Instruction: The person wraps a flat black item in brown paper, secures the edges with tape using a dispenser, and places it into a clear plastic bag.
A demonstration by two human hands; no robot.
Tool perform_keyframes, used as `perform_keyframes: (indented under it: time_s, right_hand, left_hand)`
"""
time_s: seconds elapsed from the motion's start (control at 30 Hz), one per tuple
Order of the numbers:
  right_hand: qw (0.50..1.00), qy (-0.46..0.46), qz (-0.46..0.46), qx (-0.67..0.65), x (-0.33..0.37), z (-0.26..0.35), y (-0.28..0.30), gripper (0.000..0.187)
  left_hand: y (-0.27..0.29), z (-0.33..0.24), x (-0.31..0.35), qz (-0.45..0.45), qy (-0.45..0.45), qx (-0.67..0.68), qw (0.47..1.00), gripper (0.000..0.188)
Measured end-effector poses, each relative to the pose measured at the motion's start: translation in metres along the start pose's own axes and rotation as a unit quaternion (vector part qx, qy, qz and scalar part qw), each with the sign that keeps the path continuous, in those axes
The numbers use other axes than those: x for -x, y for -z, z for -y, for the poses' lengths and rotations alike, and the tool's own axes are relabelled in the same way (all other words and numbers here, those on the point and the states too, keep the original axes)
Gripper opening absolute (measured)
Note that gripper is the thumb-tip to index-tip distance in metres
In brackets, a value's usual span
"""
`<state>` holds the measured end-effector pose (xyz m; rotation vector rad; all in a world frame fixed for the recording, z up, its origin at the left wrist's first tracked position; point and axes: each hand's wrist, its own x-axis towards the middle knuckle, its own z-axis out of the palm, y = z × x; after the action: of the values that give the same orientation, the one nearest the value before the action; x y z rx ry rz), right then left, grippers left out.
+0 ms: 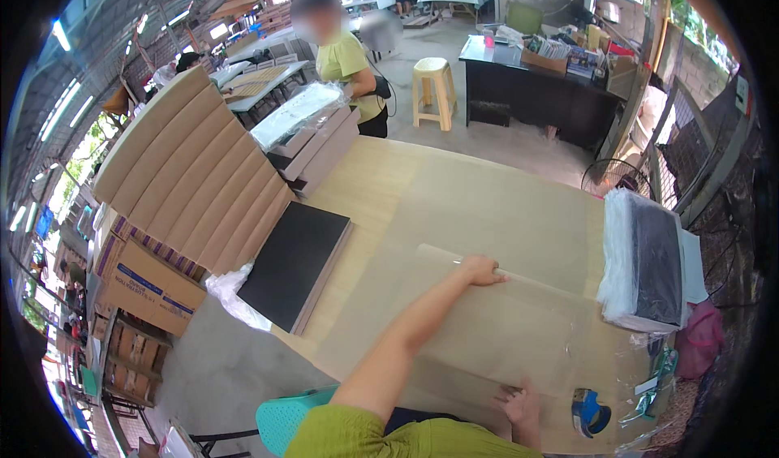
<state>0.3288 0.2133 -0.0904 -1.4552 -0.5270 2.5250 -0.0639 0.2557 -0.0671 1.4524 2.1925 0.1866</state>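
The left hand's [481,270] fingers are closed on the far edge of one clear plastic sheet [495,320], flat on the surface [365,166]; the right hand's [521,405], half-bent at its near side, may or may not grip it: I cannot tell. Around it: one blue tape dispenser [590,413], one plastic-wrapped dark stack [657,255], one black-topped slab [296,259]. Off the left edge, one printed carton [154,288], contents hidden.

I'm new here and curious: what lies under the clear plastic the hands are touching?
Through the clear plastic, a greyish covering shows, lying on the pale tabletop. Whatever is directly beneath the left hand and right hand is hidden.
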Motion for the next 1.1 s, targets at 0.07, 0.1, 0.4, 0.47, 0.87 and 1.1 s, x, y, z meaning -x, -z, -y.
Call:
perform_keyframes:
  time_s: [0.07, 0.1, 0.4, 0.47, 0.87, 1.1]
  right_hand:
    - [0.999, 0.019, 0.050, 0.008, -0.017, 0.014, 0.009, 0.039]
    - [0.993, 0.063, 0.083, 0.048, -0.028, 0.021, 0.022, 0.042]
    - [0.938, 0.279, 0.031, 0.204, -0.131, 0.109, -0.056, 0.077]
    - [0.901, 0.309, 0.009, 0.306, -0.132, 0.110, -0.077, 0.082]
    - [0.819, 0.266, 0.111, 0.496, -0.101, 0.068, 0.050, 0.069]
    - [0.766, 0.233, 0.164, 0.577, -0.015, 0.077, 0.066, 0.073]
  left_hand:
    - [-0.009, 0.019, 0.017, -0.047, 0.003, 0.012, 0.999, 0.067]
    - [-0.011, 0.026, 0.028, -0.047, 0.026, 0.028, 0.998, 0.067]
    - [-0.079, 0.026, 0.187, -0.154, 0.210, 0.177, 0.949, 0.077]
    - [-0.114, 0.018, 0.197, -0.226, 0.205, 0.186, 0.934, 0.090]
    - [-0.139, -0.079, 0.256, -0.302, 0.332, 0.113, 0.886, 0.092]
    - [-0.243, -0.187, 0.334, -0.111, -0.177, 0.193, 0.959, 0.062]
